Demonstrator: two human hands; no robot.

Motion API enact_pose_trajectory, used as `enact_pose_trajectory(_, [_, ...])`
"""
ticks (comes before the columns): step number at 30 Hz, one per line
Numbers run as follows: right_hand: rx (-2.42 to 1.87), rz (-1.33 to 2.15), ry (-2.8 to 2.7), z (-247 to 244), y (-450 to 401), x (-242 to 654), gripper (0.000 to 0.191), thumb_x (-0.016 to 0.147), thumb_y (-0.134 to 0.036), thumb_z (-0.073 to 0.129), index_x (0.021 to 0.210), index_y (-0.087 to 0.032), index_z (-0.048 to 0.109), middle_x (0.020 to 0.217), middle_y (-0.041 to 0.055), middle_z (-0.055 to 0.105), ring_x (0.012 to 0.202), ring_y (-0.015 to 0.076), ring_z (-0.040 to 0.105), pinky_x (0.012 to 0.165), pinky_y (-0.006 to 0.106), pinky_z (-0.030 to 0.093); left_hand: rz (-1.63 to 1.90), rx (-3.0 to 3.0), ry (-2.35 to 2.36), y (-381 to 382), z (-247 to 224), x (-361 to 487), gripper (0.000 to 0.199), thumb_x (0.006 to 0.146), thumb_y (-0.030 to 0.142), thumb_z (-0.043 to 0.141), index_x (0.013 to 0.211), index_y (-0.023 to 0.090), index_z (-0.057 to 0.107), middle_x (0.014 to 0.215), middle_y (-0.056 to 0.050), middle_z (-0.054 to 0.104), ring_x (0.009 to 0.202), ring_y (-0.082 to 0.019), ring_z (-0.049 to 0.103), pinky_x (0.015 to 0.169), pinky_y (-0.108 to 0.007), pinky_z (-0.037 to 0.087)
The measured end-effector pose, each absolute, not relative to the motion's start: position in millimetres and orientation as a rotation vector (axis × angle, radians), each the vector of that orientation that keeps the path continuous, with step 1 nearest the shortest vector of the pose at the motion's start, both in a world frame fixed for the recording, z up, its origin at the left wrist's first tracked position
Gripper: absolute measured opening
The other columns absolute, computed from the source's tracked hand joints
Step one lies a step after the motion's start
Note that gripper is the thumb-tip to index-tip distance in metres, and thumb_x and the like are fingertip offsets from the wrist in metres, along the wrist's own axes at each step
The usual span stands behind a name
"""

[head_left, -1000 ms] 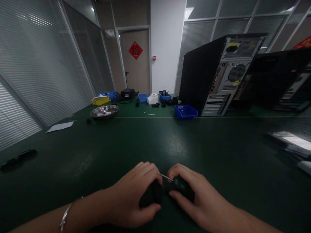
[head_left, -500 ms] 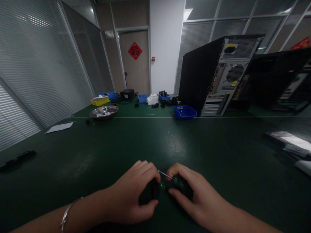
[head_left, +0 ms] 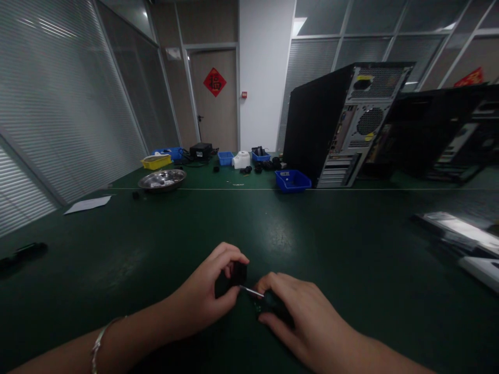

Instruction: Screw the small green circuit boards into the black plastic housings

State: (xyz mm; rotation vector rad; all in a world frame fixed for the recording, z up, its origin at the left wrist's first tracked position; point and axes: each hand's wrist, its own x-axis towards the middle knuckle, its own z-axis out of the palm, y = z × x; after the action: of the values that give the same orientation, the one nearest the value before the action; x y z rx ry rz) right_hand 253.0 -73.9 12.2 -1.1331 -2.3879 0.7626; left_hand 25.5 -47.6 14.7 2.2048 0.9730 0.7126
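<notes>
My left hand is closed on a small black block-like part, held between fingers and thumb just above the green tabletop. What the part is, I cannot make out. In my right hand sits a screwdriver with a dark handle and a thin bright metal shaft. Its shaft points left, and the tip is at the lower edge of the black part, by my left thumb. Whether the tip touches the part is too dark to tell. My palm and fingers hide much of the handle.
A black computer tower stands at the back right beside a blue bin. At the back left are a metal bowl and a yellow tray. A dark tool lies far left; pale flat devices lie right.
My left hand has turned the black part so that more of it shows. The screwdriver has shifted left and down, its tip now at the part's lower edge. The view has swung slightly.
</notes>
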Motion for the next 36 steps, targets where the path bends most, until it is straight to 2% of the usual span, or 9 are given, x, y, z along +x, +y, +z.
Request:
enact_pose_trajectory(17, [-1.093,0.814,-2.35,9.4,-70.9,256.1,0.025,0.084,-0.012,0.064,0.102,-0.025,0.053,0.094,-0.0021,0.065,0.081,0.0157,0.062,0.07,0.025,0.045,0.71,1.717,0.826,-48.3,12.6,27.7,0.036,0.085,0.014,0.06,0.12,0.017,0.051,0.107,-0.009,0.064,0.103,-0.024,0.061,0.094,-0.045,0.045])
enact_pose_trajectory(23, [-1.086,0.829,-2.349,10.9,-69.6,255.4,0.016,0.09,-0.012,0.055,0.101,-0.023,0.054,0.091,-0.0005,0.066,0.076,0.015,0.062,0.068,0.024,0.046,0.674,1.637,0.797,-50.1,17.7,27.5,0.038,0.086,0.016,0.06,0.123,0.015,0.051,0.109,-0.01,0.064,0.105,-0.025,0.061,0.095,-0.047,0.043])
enact_pose_trajectory(26, [-1.063,0.823,-2.326,8.7,-69.7,255.6,0.018,0.089,-0.008,0.053,0.1,-0.023,0.054,0.089,-0.0008,0.064,0.074,0.0147,0.061,0.067,0.023,0.046,0.66,1.601,0.783,-50.3,18.5,27.9,0.038,0.086,0.017,0.061,0.123,0.014,0.051,0.11,-0.011,0.064,0.106,-0.026,0.061,0.095,-0.048,0.043])
enact_pose_trajectory(29, [-1.029,0.848,-2.235,7.1,-69.4,256.7,0.024,0.087,-0.004,0.052,0.1,-0.023,0.053,0.089,-0.0012,0.063,0.076,0.0145,0.061,0.07,0.023,0.047,0.681,1.577,0.746,-48.3,16.2,26.9,0.038,0.087,0.019,0.061,0.124,0.016,0.053,0.114,-0.01,0.062,0.11,-0.026,0.058,0.098,-0.047,0.041])
enact_pose_trajectory(32, [-1.001,0.924,-2.084,9.2,-67.9,257.5,0.021,0.088,-0.004,0.051,0.099,-0.022,0.054,0.091,0.0003,0.063,0.081,0.0151,0.062,0.073,0.024,0.048,0.725,1.564,0.675,-46.6,14.6,25.4,0.033,0.091,0.025,0.057,0.123,0.018,0.058,0.12,-0.01,0.058,0.113,-0.025,0.056,0.1,-0.043,0.041])
enact_pose_trajectory(36, [-0.948,0.943,-1.946,14.5,-67.3,256.7,0.015,0.091,-0.009,0.05,0.099,-0.02,0.055,0.092,0.0027,0.064,0.085,0.0167,0.063,0.077,0.026,0.05,0.682,1.572,0.709,-48.9,17.2,27.7,0.032,0.096,0.033,0.049,0.12,0.016,0.062,0.112,-0.01,0.062,0.099,-0.022,0.06,0.09,-0.038,0.045])
